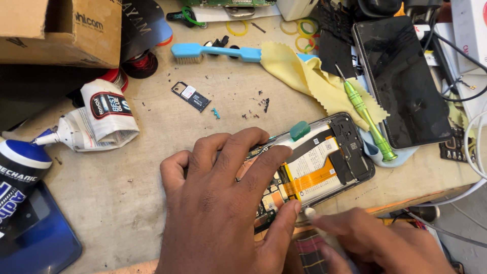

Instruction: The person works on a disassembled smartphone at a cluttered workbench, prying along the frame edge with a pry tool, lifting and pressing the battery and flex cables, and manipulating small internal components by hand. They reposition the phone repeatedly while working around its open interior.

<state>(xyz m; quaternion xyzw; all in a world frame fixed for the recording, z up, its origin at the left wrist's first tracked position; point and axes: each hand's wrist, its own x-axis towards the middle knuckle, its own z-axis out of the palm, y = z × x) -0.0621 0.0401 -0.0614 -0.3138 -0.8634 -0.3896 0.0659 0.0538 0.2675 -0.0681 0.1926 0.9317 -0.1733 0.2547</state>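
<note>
An opened phone (332, 157) lies back-up on the bench, its battery, orange flex cable and circuit board showing. My left hand (223, 203) rests flat over its lower half, fingers spread and pressing down. My right hand (375, 241) comes in from the lower right, with thumb and finger pinched on a thin pale tool whose tip (308, 212) meets the phone's near edge beside my left thumb. A small green pick (299, 130) sits wedged at the phone's upper edge.
A green screwdriver (366, 119) lies on a yellow cloth (304, 76), next to a black screen panel (401, 81). A blue brush (213, 52), a SIM tray (191, 96), a squeezed glue tube (96, 119), a cardboard box (61, 30) and tiny screws (256, 109) surround them.
</note>
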